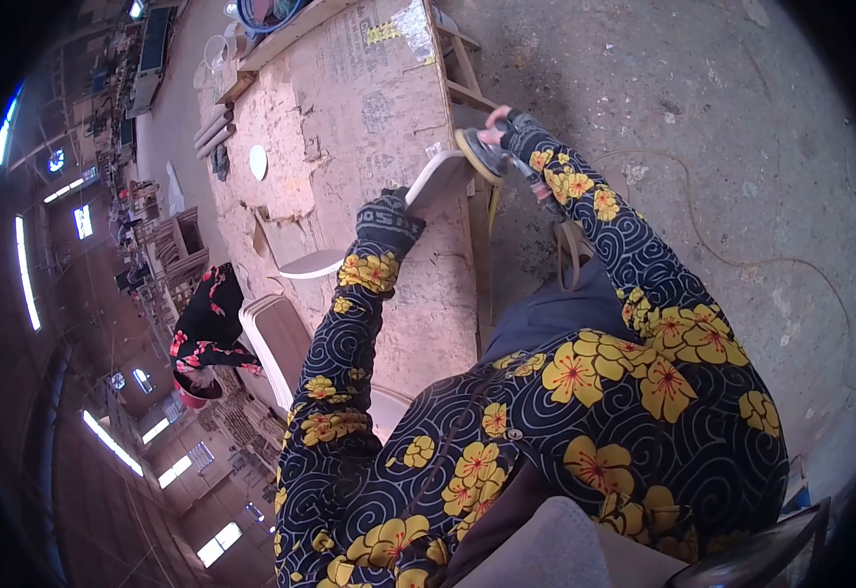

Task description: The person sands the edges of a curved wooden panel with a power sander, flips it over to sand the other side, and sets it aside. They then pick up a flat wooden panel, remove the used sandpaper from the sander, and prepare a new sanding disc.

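Observation:
My left hand [389, 221], in a dark glove with grey lettering, grips one end of a pale flat board [439, 188] with rounded corners. The board is tilted up on its edge over the worktable [423, 314]. My right hand [506, 130], gloved with bare fingertips, is wrapped round a disc sander [481, 157]. The sander's round pad meets the far end of the board, at the table's right edge. Part of the right hand's grip is hidden by the tool and sleeve.
On the worktable lie a white oval piece [258, 162] and a rounded board [312, 265]. A stack of pale boards [281, 338] stands left of my arm, near a bending person [210, 328]. A thin hose [698, 201] trails over the concrete floor [663, 88].

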A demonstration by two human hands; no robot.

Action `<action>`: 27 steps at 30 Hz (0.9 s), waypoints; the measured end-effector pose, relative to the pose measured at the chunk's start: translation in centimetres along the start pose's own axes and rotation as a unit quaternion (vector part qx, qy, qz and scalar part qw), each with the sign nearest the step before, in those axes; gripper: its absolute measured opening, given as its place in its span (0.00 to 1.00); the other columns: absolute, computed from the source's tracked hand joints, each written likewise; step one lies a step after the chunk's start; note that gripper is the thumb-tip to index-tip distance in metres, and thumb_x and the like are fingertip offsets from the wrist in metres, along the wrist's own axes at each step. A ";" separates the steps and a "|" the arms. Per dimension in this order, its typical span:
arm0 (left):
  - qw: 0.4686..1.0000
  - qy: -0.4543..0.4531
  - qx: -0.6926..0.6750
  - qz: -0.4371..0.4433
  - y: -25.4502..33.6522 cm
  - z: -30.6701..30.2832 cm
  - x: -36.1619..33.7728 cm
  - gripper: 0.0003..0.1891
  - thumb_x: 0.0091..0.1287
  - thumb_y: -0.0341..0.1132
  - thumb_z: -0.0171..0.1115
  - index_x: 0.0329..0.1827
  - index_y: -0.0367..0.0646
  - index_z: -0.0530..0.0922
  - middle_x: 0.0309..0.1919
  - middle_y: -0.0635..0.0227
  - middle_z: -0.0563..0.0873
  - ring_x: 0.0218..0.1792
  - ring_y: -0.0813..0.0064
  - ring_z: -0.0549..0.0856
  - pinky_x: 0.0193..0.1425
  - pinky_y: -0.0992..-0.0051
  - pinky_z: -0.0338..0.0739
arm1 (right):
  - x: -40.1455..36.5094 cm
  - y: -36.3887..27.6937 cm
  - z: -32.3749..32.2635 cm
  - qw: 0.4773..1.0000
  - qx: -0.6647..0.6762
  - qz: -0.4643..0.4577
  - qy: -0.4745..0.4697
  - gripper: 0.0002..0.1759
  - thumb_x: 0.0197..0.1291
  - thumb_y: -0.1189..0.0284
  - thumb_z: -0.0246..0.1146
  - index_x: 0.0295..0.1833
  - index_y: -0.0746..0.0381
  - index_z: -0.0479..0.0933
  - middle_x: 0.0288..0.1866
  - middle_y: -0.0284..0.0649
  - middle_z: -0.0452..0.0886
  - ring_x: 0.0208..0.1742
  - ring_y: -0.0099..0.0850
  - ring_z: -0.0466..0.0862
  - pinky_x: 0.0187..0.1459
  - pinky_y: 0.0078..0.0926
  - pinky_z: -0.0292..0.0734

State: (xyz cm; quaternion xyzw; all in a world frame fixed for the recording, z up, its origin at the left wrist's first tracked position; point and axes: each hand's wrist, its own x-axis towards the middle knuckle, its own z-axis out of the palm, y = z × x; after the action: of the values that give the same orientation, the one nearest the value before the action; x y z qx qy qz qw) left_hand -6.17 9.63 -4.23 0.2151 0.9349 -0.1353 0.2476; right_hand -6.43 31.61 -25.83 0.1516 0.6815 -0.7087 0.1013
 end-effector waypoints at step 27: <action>0.999 -0.033 0.010 -0.006 0.5 -1.0 1.0 0.24 0.55 0.47 0.66 0.54 0.49 0.79 0.46 0.57 0.85 0.48 0.58 0.85 0.53 0.61 0.78 | -5.6 -14.0 0.1 0.852 -0.338 -0.377 0.131 0.26 0.48 0.57 0.75 0.50 0.54 0.75 0.42 0.42 0.80 0.41 0.33 0.81 0.40 0.33 0.80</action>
State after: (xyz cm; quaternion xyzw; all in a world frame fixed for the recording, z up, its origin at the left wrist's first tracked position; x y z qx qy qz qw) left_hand -7.13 10.71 -3.96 0.2078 0.9261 -0.1533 0.2750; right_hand -6.13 31.89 -10.72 -0.0689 0.8908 -0.3919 -0.2194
